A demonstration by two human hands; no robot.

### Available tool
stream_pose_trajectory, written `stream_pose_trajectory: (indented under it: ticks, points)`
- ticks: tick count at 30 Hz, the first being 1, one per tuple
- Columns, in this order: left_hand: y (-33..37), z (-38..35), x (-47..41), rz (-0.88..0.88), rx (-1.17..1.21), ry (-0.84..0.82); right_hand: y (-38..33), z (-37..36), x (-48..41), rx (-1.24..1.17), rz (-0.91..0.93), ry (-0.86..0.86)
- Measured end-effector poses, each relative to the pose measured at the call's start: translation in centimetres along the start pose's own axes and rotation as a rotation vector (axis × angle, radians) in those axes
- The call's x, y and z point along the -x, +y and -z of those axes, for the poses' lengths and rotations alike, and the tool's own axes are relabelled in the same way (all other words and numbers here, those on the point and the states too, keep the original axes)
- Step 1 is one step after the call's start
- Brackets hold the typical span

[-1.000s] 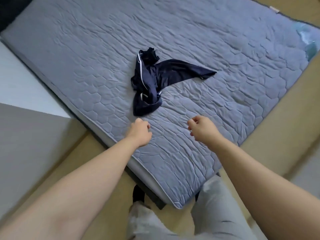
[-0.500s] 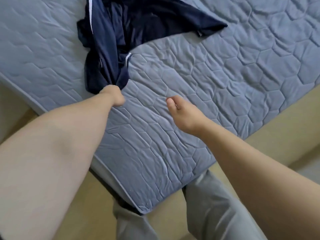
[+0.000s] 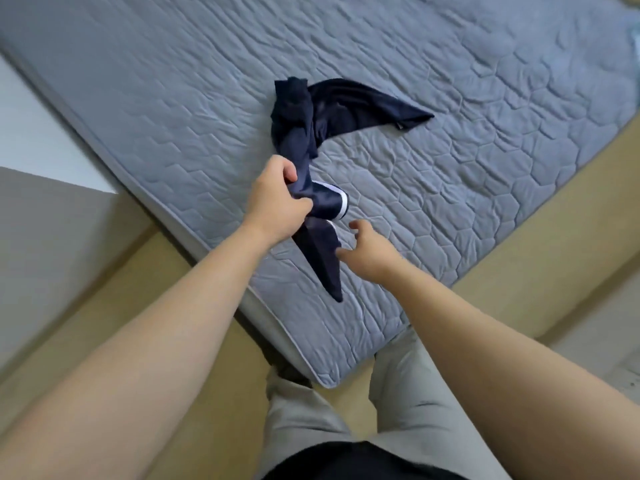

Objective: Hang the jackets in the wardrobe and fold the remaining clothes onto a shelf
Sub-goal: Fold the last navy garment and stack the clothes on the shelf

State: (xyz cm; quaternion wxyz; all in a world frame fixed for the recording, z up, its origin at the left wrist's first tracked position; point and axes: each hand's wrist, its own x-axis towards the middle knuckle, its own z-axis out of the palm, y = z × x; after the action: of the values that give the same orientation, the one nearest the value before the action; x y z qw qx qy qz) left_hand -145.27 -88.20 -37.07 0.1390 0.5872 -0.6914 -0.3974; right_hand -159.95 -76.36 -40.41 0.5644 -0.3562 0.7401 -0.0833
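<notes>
Since a second ago I've closed my left hand (image 3: 277,199) around the near end of the navy garment (image 3: 294,143) and lifted it off the mattress (image 3: 485,185) toward its near edge, while my right hand (image 3: 367,251) has uncurled and come in just beside the dangling tail.

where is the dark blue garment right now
Head view, centre: the dark blue garment lies on the grey mattress, its near end bunched in the left hand, the right hand open beside it.
</notes>
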Motion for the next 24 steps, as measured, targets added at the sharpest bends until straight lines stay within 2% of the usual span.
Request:
stream_pose_trajectory:
  ticks: [2,5,9,12,14,15,17,19,22,24]
  points:
    - [2.9,3.7,2.2,0.012,0.143,0.029,-1.6,-0.2,3.1,-0.082,0.025,0.086]
    - [7.1,8.7,5.4,0.027,0.354,-0.011,-4.3,-0.3,7.1,-0.188,0.083,0.159]
    - [11.2,15.4,9.7,-0.07,0.429,-0.079,-8.2,-1.3,11.1,-0.24,0.268,0.301]
    - [13.2,20.0,12.7,-0.186,0.5,-0.129,-11.0,-1.6,12.8,-0.325,0.193,0.359]
    - [14.4,22.5,14.8,-0.224,0.645,-0.183,-12.5,-2.2,13.7,-0.629,0.072,0.262]
    - [14.8,23.6,15.9,-0.244,0.715,-0.201,-13.1,-2.7,14.1,-0.703,0.037,0.231]
    - [15.4,25.6,17.7,-0.282,0.817,-0.211,-13.9,-3.9,15.0,-0.61,-0.012,0.226]
    - [15.3,27.8,19.0,-0.295,0.873,-0.173,-15.1,-4.7,16.1,-0.636,0.003,0.264]
    - [13.2,31.1,19.7,-0.208,0.849,-0.023,-18.0,-4.3,17.9,-0.667,0.174,0.428]
    - [10.8,32.7,19.4,-0.023,0.829,-0.01,-20.7,-3.5,19.7,-0.659,0.305,0.499]
